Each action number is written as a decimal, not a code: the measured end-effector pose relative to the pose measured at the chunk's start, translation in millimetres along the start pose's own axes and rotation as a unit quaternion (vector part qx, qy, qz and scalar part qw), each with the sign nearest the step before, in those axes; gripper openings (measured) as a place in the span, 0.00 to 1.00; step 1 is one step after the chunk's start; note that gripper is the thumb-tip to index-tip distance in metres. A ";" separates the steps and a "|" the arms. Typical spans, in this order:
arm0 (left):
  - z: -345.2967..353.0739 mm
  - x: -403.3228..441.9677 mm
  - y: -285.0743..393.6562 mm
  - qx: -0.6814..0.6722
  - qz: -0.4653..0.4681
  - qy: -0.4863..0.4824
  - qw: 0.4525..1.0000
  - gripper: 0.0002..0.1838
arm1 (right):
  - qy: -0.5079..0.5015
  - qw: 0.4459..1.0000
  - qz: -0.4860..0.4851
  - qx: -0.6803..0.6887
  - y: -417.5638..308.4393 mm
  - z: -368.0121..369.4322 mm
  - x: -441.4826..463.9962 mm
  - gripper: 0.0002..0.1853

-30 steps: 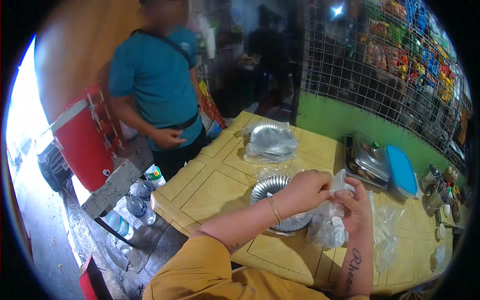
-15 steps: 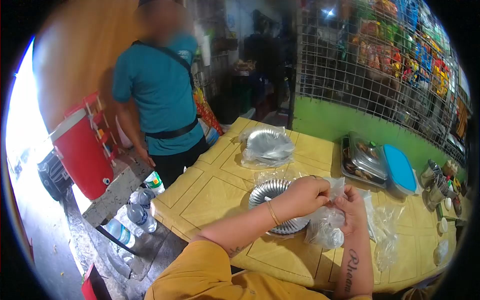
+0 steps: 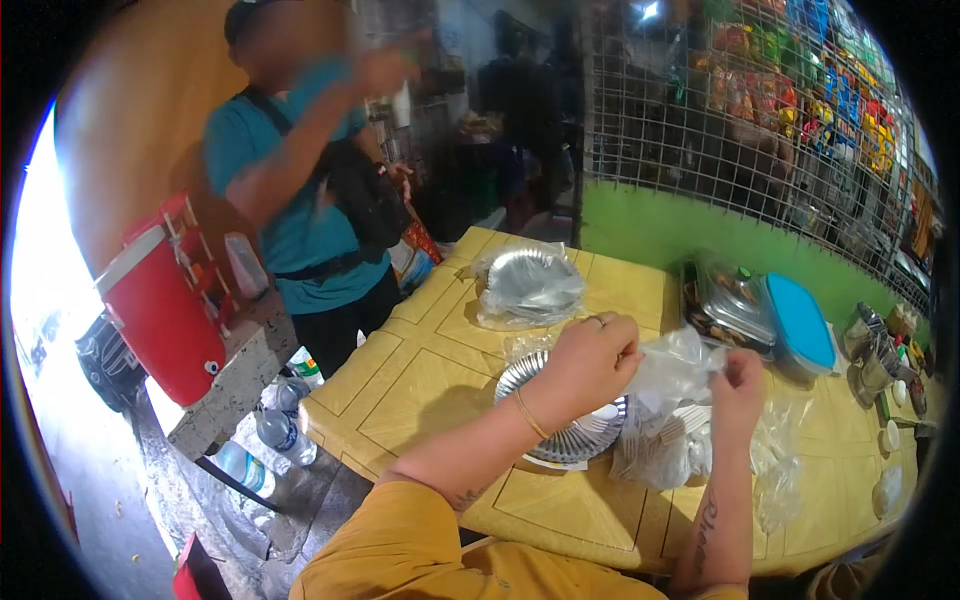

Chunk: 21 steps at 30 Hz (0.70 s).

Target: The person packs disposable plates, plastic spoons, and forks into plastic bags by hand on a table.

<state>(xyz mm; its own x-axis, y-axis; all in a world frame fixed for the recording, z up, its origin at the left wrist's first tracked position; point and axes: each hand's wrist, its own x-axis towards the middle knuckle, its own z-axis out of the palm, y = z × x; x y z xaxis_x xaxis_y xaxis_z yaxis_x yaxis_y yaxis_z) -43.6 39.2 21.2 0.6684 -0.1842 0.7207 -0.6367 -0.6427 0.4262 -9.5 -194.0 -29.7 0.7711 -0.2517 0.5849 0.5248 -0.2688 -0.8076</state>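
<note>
Your left hand: fingers bent, thumb and fingertips pinched together on the near-side edge of a clear plastic bag. Your right hand: fingertips closed on the bag's other side. The bag's upper part stretches between your two hands, above the table; its lower part hangs or rests at the tabletop, cannot tell which.

Pale forks show at the bag's lower part, tines visible. Cannot tell whether all lie inside.

Under your left forearm: a round silver fluted plate, partly covered from view. To the right of your right hand, crumpled clear plastic on the yellow-covered table.

Farther across: a plastic-wrapped silver stack. By the green wall, a clear-lidded container stands just beside a blue-lidded tub.

Off the table's left side: water bottles, a red cooler, and a person in a teal shirt, one arm raised.
</note>
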 end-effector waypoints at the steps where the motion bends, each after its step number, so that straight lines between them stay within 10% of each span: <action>1: -0.8 0.1 -1.6 0.010 0.018 0.016 1.000 0.07 | 0.015 1.000 0.007 0.017 6.7 -6.0 4.6 0.11; 6: -6.5 0.4 -3.4 0.070 0.089 0.066 0.991 0.07 | 0.037 0.954 0.145 0.261 15.8 -21.5 15.9 0.09; 9: -1.4 3.5 -16.8 0.096 0.056 0.072 0.991 0.09 | 0.006 0.825 0.338 0.453 -8.7 -22.2 14.4 0.11; 15: 1.2 8.7 -43.9 -0.073 -0.174 0.014 0.982 0.16 | -0.044 0.700 0.258 0.665 -1.7 -39.8 17.1 0.15; 18: 8.5 8.6 -41.3 0.015 -0.165 -0.027 0.986 0.21 | -0.111 0.838 0.114 0.521 -5.9 -45.1 13.2 0.17; 21: 16.2 3.3 -15.4 0.034 0.078 0.073 0.994 0.32 | -0.194 0.930 0.018 0.312 -30.4 -36.2 0.6 0.23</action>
<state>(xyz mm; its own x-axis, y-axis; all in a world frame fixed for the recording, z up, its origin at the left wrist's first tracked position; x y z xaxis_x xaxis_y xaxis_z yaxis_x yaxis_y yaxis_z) -25.3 36.5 8.3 0.4985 -0.1787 0.8483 -0.6971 -0.6644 0.2696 -38.0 -219.7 -2.1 0.8005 0.1366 0.5836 0.5105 0.3546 -0.7833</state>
